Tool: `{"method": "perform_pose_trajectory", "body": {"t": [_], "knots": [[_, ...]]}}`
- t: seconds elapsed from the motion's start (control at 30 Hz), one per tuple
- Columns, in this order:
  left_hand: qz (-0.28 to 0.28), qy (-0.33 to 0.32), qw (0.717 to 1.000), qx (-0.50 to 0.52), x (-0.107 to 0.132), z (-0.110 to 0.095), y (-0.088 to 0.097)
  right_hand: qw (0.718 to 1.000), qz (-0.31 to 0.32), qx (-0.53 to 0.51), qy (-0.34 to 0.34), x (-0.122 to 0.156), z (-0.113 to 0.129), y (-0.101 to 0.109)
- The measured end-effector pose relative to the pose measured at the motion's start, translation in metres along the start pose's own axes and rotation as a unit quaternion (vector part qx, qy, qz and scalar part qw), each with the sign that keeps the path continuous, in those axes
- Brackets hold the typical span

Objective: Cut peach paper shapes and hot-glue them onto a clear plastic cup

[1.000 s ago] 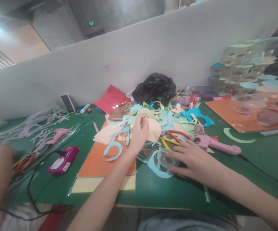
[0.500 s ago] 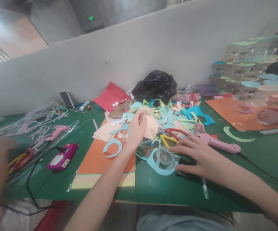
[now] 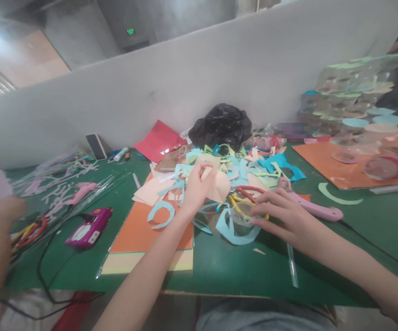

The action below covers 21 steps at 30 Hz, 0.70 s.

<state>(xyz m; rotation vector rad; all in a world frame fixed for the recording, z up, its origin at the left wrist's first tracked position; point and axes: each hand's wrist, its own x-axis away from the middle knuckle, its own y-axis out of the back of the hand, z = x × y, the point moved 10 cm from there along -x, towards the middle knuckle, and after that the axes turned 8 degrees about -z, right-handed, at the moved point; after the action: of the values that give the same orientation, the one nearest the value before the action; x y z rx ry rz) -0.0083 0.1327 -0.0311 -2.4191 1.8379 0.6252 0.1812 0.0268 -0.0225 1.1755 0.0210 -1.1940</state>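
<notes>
My left hand (image 3: 199, 186) is closed on a peach paper disc (image 3: 221, 184), above the orange sheets. My right hand (image 3: 278, 211) has its thumb and fingertips at the rim of a clear plastic cup-like piece (image 3: 243, 217), which looks tilted up from the table. Just below that piece lies a cut light-blue paper ring (image 3: 235, 236). Red-and-yellow-handled pliers (image 3: 250, 193) lie partly hidden behind my right fingers. Beyond them rests a pink glue gun (image 3: 316, 207). Another blue paper ring (image 3: 160, 214) lies on the orange paper (image 3: 129, 234).
Paper scraps (image 3: 240, 165) heap before a black plastic bag (image 3: 221, 124). On the left are another person's hand (image 3: 2, 216), a second pink glue gun (image 3: 81, 192) and a magenta box (image 3: 90, 227) with black cords. Clear plastic cups and paper discs stack on the right (image 3: 357, 101).
My right hand has taken hold of the clear plastic piece and tipped it up off the blue ring. At far left, a pale purple sheet has come into view by the other person's hand.
</notes>
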Motion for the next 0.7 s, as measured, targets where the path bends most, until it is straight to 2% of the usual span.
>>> {"method": "perform_pose_trajectory", "body": {"t": [0.1,0.2,0.33,0.5,0.6,0.7], "knots": [[0.004,0.062,0.994,0.091,0.001,0.008,-0.004,0.999,-0.017,-0.006,-0.032,-0.003,-0.006,0.010],[0.006,0.111,0.980,0.167,0.003,0.015,-0.008,0.995,-0.044,-0.020,-0.092,-0.011,-0.020,0.026],[-0.017,0.147,0.974,0.173,0.001,0.025,-0.005,0.986,-0.055,0.005,-0.160,-0.029,-0.046,0.038],[-0.007,0.113,0.986,0.120,-0.001,0.026,-0.004,0.985,-0.036,0.042,-0.165,-0.045,-0.066,0.024],[0.009,0.088,0.992,0.090,0.002,0.024,-0.006,0.985,-0.015,0.045,-0.169,-0.040,-0.070,0.012],[0.033,0.095,0.991,0.093,0.006,0.023,-0.011,0.985,-0.005,0.051,-0.166,-0.032,-0.072,0.009]]}}
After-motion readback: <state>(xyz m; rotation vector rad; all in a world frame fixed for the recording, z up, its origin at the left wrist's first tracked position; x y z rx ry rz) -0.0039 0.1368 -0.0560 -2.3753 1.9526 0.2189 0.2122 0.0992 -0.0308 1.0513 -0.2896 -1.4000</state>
